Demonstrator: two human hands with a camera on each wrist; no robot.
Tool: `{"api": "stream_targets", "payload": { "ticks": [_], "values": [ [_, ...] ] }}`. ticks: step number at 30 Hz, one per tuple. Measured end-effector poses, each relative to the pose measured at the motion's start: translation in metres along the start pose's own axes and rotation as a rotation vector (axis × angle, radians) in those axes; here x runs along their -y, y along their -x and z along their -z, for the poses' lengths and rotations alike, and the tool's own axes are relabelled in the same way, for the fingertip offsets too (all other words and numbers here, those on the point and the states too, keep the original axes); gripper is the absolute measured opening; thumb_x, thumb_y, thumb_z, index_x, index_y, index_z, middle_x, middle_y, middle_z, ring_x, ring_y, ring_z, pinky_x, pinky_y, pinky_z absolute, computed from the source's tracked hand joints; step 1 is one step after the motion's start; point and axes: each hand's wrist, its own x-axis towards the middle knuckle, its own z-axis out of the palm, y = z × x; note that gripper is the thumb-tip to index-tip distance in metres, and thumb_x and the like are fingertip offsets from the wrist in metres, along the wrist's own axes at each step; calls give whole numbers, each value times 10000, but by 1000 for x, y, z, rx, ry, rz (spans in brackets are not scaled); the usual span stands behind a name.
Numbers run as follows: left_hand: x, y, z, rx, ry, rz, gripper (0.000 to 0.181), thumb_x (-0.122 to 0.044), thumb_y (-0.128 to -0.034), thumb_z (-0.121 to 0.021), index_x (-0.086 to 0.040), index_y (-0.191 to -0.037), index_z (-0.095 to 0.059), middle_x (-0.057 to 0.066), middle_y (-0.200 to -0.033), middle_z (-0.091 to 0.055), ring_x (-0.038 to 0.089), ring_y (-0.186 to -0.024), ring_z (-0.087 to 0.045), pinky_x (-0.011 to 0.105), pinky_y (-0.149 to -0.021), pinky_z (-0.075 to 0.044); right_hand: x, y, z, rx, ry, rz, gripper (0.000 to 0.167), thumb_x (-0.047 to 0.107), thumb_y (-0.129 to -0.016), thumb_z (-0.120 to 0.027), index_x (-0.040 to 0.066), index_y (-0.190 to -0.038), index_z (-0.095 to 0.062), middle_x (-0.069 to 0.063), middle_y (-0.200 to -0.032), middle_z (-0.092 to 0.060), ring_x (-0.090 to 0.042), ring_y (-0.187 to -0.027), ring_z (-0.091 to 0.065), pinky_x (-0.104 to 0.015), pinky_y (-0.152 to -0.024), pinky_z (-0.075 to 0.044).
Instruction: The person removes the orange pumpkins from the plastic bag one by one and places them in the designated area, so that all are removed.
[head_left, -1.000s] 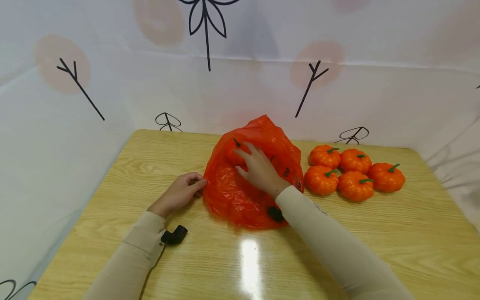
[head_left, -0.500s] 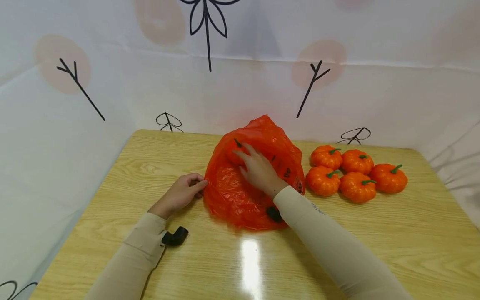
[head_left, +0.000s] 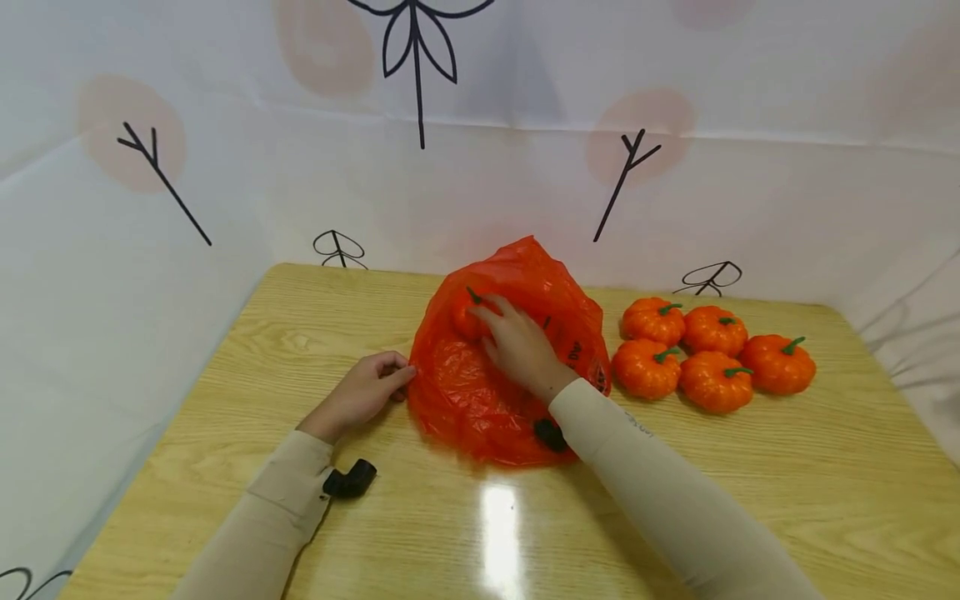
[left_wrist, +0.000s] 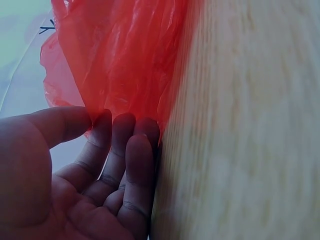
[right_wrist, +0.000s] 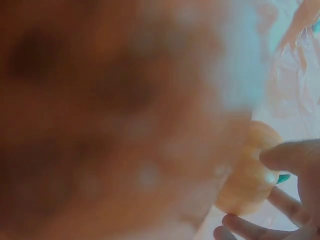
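A thin red plastic bag lies spread on the table with its mouth facing me. At its left edge my left hand pinches the film between thumb and index finger; the other fingers curl beside it in the left wrist view. My right hand reaches into the bag, at a small orange pumpkin with a green stem. In the right wrist view the thumb lies across the pumpkin, with fingers around its lower side. Blurred red film covers much of that view.
Several orange pumpkins with green stems sit grouped on the wooden table, right of the bag. A patterned white cloth hangs behind the table. Black wrist devices sit at both sleeves.
The right hand's fingers have drawn in closer around the pumpkin inside the bag. The left hand stays at the bag's edge, and the view has tipped slightly.
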Motion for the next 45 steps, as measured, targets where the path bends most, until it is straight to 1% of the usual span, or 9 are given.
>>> {"api": "stream_targets", "payload": {
  "ticks": [4,7,13,19,26,30,34,40,45],
  "values": [
    [1,1,-1,-2,-2,4,219,-268,-1032,-566,-63,-1039,-644,60,-906,-636,189,-824,-619,298,-794,-530,2,3,0,-24,19,6,446,94,-941,-673,169,-1375,-604,-111,-1454,-516,-330,-1243,-599,-496,-1011,-514],
    [1,0,-2,-1,-5,5,214,-259,-1032,-565,-59,-1039,-643,58,-898,-633,184,-820,-618,298,-789,-528,3,6,1,-27,25,15,427,107,-940,-678,167,-1359,-620,-103,-1430,-543,-320,-1208,-624,-498,-993,-523],
    [0,0,-3,-6,-9,-8,216,-257,-1032,-565,-57,-1038,-646,59,-901,-638,182,-824,-619,297,-792,-531,3,7,2,-32,-11,19,426,152,-920,-728,139,-1325,-595,-135,-1439,-513,-337,-1195,-628,-499,-987,-528],
    [-1,1,-4,-6,-5,-9,211,-249,-1031,-565,-55,-1040,-647,62,-907,-640,184,-822,-618,297,-791,-534,2,7,1,-4,-65,-22,424,142,-912,-740,137,-1296,-561,-133,-1466,-471,-347,-1225,-605,-485,-988,-530],
    [-1,1,-3,-13,-8,-6,213,-254,-1033,-564,-57,-1041,-647,70,-923,-647,182,-834,-624,296,-794,-539,4,5,2,-7,-42,-32,372,162,-922,-732,144,-1259,-578,-118,-1436,-500,-337,-1166,-630,-467,-987,-535],
    [-1,1,-2,-11,-10,-6,215,-251,-1036,-558,-54,-1042,-644,74,-930,-648,178,-839,-626,297,-795,-540,6,6,4,-3,-26,-22,364,182,-917,-741,151,-1249,-596,-102,-1420,-517,-324,-1173,-610,-456,-997,-530],
    [-1,0,-2,-19,-13,-19,212,-247,-1036,-557,-54,-1032,-645,78,-931,-645,178,-840,-627,301,-798,-541,8,8,6,-17,-19,-11,356,190,-909,-751,157,-1235,-613,-84,-1412,-530,-311,-1159,-597,-437,-976,-539],
    [0,0,-1,-21,-19,-15,209,-248,-1034,-562,-58,-1029,-648,69,-913,-643,175,-828,-624,299,-791,-538,10,13,7,-33,-30,18,342,191,-902,-761,156,-1214,-627,-94,-1424,-514,-318,-1182,-580,-431,-947,-556],
    [1,-2,-1,-16,-22,-21,209,-251,-1031,-567,-59,-1032,-650,61,-897,-638,185,-820,-617,303,-794,-532,10,17,9,-44,-76,7,335,167,-896,-764,151,-1197,-618,-140,-1479,-447,-354,-1261,-554,-459,-1006,-524]
  ]
}}
